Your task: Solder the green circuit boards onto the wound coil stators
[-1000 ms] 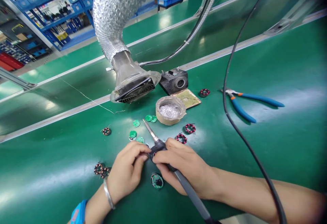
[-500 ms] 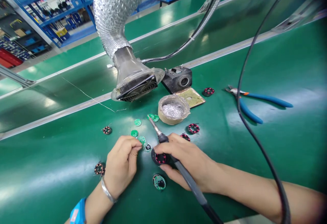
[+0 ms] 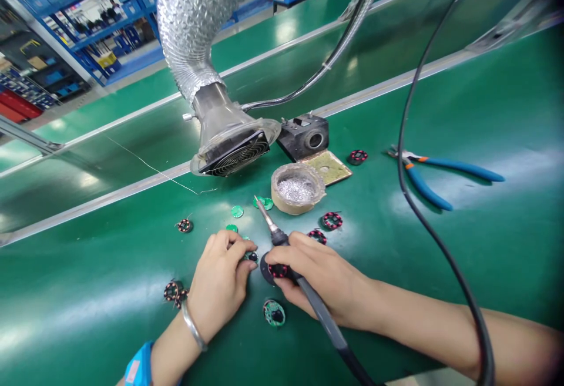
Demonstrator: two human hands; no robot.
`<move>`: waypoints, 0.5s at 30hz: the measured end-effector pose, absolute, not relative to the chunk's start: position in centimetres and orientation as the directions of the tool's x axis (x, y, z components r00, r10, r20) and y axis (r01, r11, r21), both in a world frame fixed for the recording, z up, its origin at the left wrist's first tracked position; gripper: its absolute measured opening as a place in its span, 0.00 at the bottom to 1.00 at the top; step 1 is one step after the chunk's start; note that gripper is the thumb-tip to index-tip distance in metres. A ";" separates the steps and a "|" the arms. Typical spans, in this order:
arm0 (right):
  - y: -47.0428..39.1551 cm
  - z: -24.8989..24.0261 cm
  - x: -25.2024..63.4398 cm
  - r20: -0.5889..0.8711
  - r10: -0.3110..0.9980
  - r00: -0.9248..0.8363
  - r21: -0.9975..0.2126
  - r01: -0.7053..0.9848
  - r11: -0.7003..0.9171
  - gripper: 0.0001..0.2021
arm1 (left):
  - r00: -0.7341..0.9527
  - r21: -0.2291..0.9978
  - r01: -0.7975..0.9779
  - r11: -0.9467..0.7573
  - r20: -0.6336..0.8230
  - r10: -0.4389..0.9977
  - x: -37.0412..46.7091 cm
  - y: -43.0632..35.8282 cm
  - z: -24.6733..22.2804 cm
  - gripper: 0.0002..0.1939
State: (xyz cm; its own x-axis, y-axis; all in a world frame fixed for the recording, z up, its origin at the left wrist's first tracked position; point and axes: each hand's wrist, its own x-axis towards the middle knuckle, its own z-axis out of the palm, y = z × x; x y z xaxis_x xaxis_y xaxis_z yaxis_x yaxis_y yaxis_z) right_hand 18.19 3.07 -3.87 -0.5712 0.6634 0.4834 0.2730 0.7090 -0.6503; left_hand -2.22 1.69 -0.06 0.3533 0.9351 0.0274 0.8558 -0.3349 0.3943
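My left hand [image 3: 224, 268] has its thumb and fingertips closed on the edge of a small round circuit board [image 3: 251, 256] with a black centre. Just right of it, my right hand [image 3: 319, 274] holds a soldering iron [image 3: 278, 236], its tip pointing up and left. Between the thumb and fingers of that same hand is a coil ring with red windings [image 3: 277, 270], beside a dark round piece [image 3: 265, 268]. A larger green board [image 3: 274, 313] lies below the hands. Green discs [image 3: 237, 211] lie beyond my left hand.
A fume extractor [image 3: 238, 154] hangs over the bench [image 3: 88, 268]. Behind the hands are a tin of solder bits [image 3: 296, 189], a sponge tray [image 3: 330, 167] and a black stand [image 3: 308, 135]. Blue pliers [image 3: 458, 168] and a black cable [image 3: 423, 215] are at right. Wound rings [image 3: 332, 221] lie around.
My left hand has moved right and closed on the small board with the black centre. My right hand still holds the iron and red coil ring, almost unmoved.
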 end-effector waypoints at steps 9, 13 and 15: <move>3.5 -2.2 18.7 0.682 0.556 -0.474 -0.586 0.100 0.804 0.15 | 0.124 0.902 0.380 0.205 -0.269 0.955 -1.2 0.5 1.3 0.16; 3.7 -2.0 18.8 0.677 0.470 -0.566 -0.553 0.030 0.833 0.11 | 0.203 0.927 0.257 0.275 -0.330 0.922 -0.7 0.1 1.7 0.22; 4.0 -2.1 19.3 0.648 0.547 -0.530 -0.609 0.072 0.790 0.11 | 0.214 0.937 0.309 0.161 -0.233 0.949 -0.9 0.2 1.7 0.20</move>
State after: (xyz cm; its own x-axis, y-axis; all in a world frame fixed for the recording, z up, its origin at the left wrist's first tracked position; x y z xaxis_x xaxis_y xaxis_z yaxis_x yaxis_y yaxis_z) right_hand 19.30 3.96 -2.11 -0.5300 0.5474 0.6476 0.0723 0.7901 -0.6087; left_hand -0.93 0.21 1.67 0.2141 0.9485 -0.2335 0.3092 0.1609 0.9373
